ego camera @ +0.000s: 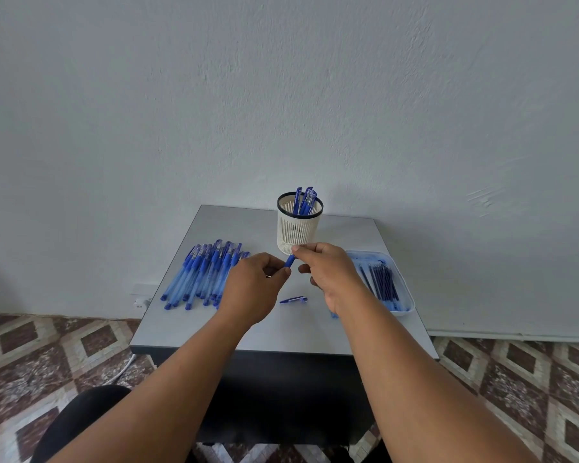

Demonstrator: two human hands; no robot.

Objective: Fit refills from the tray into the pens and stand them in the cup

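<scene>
Early on: few pens (304, 200) standing in far cup (299, 228); big pile (204, 275) left. Left hand (253, 289), right hand (331, 272): each grip pinching one pen barrel (290, 261). Refills waiting in right tray (405, 295).

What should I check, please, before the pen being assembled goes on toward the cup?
1. Both hands on the pen: ok. The left hand and right hand pinch the blue pen between them.
2. Refill seated inside: cannot tell, the fingers hide the barrel.
3. Cap ready: ok. A loose pen cap lies on the table below the hands.
4. Room in the mesh pen cup: ok, only a few pens stand in it.
5. Refills left in the tray: ok, several remain.
6. Pens left to fill: ok, the pile of pens lies at left.
</scene>
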